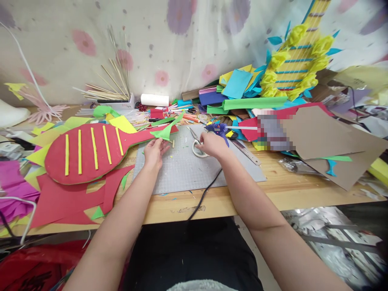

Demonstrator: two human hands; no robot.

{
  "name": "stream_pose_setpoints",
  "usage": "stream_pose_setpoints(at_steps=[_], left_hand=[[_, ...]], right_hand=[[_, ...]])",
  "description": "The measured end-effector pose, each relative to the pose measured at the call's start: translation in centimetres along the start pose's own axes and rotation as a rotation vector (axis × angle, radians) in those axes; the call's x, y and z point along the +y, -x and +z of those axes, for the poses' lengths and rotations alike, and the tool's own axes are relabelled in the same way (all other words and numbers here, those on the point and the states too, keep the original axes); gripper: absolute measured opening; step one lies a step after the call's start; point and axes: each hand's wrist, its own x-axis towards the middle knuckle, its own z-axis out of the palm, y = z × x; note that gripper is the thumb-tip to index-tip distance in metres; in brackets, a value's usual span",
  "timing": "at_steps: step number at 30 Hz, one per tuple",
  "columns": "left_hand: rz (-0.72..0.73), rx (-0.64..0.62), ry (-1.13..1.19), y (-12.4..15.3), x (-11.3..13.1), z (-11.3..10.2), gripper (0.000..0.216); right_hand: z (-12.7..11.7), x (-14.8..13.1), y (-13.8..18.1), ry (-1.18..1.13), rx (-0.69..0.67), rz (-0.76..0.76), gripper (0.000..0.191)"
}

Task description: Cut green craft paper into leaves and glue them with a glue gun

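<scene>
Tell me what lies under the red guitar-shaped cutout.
Yellow sheets stick out from under the red cutout at its left and upper edges, red offcuts at its lower edge, on the wooden table. How far they run beneath, and anything else there, is covered.

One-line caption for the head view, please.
Left hand touches green paper shape on grey mat; right hand at scissors.
</scene>
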Motion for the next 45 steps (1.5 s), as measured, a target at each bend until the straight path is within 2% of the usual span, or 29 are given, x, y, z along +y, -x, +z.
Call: stream_pose_setpoints(at_steps=[2, 5, 7, 9, 12, 15, 18, 20, 24, 27, 29, 38, 45], left_hand=[[0.010, -0.009, 0.010, -0.1, 0.1, -0.1, 0.007], [0.046, -0.036, 0.020, -0.2, -0.1, -0.2, 0.010], [0.060, -0.056, 0.024, -0.3, -0.1, -0.3, 0.012], [0.069, -0.068, 0.030, -0.4, -0.2, -0.4, 0.015], [0.082, -0.089, 0.033, -0.6, -0.3, -0.5, 0.017], [0.092, -0.094, 0.038, -0.7, -0.4, -0.5, 0.017], [0.089, -0.092, 0.026, -0.6, -0.4, -0.5, 0.016], [0.085, -0.095, 0.003, -0.4, -0.3, -0.4, 0.014], [0.054, -0.126, -0.038, -0.1, -0.2, -0.4, 0.011], [0.021, -0.138, -0.053, -0.1, -0.2, -0.4, 0.009], [-0.001, -0.138, -0.062, -0.1, -0.2, -0.4, 0.008], [-0.082, -0.183, -0.039, -0.2, -0.6, -0.4, 0.007], [-0.119, -0.192, -0.050, 0.1, -0.6, -0.3, 0.009]], right_hand=[[0.0, 1.0, 0.1, 0.110, -0.080, 0.035, 0.040], [0.9, 1.2, -0.3, 0.194, -0.077, 0.038, 0.055], [1.4, 0.9, -0.6, 0.227, -0.062, 0.030, 0.054], [1.4, 0.8, -0.9, 0.224, -0.060, 0.029, 0.044], [0.6, 1.8, -1.0, 0.108, -0.066, 0.033, 0.030], [-0.3, 3.5, -0.7, -0.159, -0.078, 0.030, 0.020], [-0.6, 4.6, 0.1, -0.349, -0.083, -0.033, 0.024], [-0.5, 4.5, 0.7, -0.358, -0.095, -0.083, 0.033], [-0.7, 3.1, 1.3, -0.209, -0.210, -0.207, 0.045], [-1.1, 2.5, 0.9, -0.109, -0.340, -0.299, 0.050], [-1.4, 2.3, 0.4, -0.100, -0.381, -0.339, 0.052], [-1.7, 1.2, -0.6, -0.349, -0.608, -0.369, 0.051], [-1.2, 1.3, -1.4, -0.415, -0.663, -0.390, 0.053]])
